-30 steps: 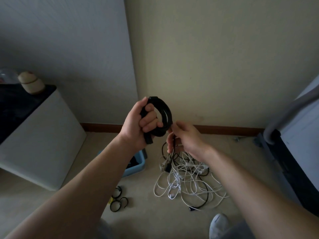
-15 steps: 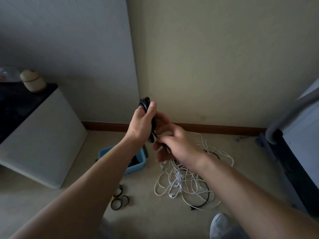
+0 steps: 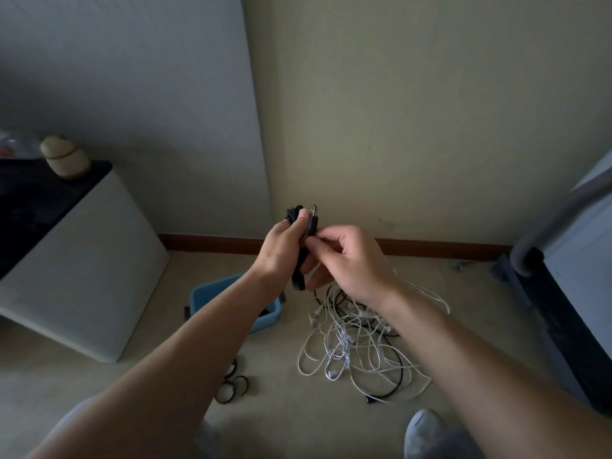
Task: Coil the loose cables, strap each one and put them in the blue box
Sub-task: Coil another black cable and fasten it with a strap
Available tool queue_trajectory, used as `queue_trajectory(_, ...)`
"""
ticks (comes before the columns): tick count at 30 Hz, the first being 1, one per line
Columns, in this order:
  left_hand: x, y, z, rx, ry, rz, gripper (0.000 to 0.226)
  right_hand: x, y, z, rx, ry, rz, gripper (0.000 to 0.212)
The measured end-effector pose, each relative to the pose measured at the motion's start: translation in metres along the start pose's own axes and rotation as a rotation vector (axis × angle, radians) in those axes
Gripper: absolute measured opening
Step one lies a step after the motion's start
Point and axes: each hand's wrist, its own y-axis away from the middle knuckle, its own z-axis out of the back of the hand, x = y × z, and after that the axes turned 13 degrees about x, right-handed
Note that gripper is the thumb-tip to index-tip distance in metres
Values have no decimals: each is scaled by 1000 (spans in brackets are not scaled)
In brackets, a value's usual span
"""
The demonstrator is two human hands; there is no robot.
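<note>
I have both hands raised together in front of the wall corner. My left hand (image 3: 281,246) is closed round a coiled black cable (image 3: 299,260), fingers wrapped through the loops so the bundle hangs edge-on and cannot spring open. My right hand (image 3: 347,260) is pinched shut on the free end of that cable, with its plug (image 3: 313,220) standing up just beside the left thumb. I judge this hold serves to lay the last length against the coil and keep it taut before a strap goes on; no strap is visible on the bundle from this angle.

The blue box (image 3: 265,321) sits on the floor below my left forearm, which hides much of it; something dark lies inside, too obscured to identify. Right of the box lies the tangle of loose cables (image 3: 357,346), mostly white with some black strands running through, not yet sorted. Small black loops (image 3: 231,387), probably the straps, lie on the floor near the left forearm, well apart from both hands.

Obstructions: both hands are occupied, so reaching a strap requires releasing one grip. A white cabinet (image 3: 82,266) stands to the left of the box, clear of the path down to it
</note>
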Motion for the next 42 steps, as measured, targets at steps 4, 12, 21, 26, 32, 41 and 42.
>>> queue_trajectory(4, 7, -3, 0, -2, 126, 39, 43, 1, -4, -4, -163, 97, -1, 7)
queue_trajectory(12, 7, 10, 10, 195, 300, 106, 73, 2, -13, -18, -240, 279, -79, 27)
queue_trajectory(21, 30, 40, 58, 35, 103, 169, 44, -26, -32, -65, -185, 515, -220, 39)
queue_trajectory(26, 75, 53, 108, -112, -424, 391, 41, -79, -49, -107, 249, 415, -344, 13)
queue_trajectory(32, 118, 78, 161, -6, -714, 613, 37, -163, -63, -141, 504, 558, -602, 22)
queue_trajectory(41, 206, 46, 205, 209, -1010, 693, 43, -297, -74, -200, 655, 654, -767, 50)
queue_trajectory(42, 215, 41, 213, 214, -1022, 727, 43, -310, -75, -207, 685, 652, -783, 52)
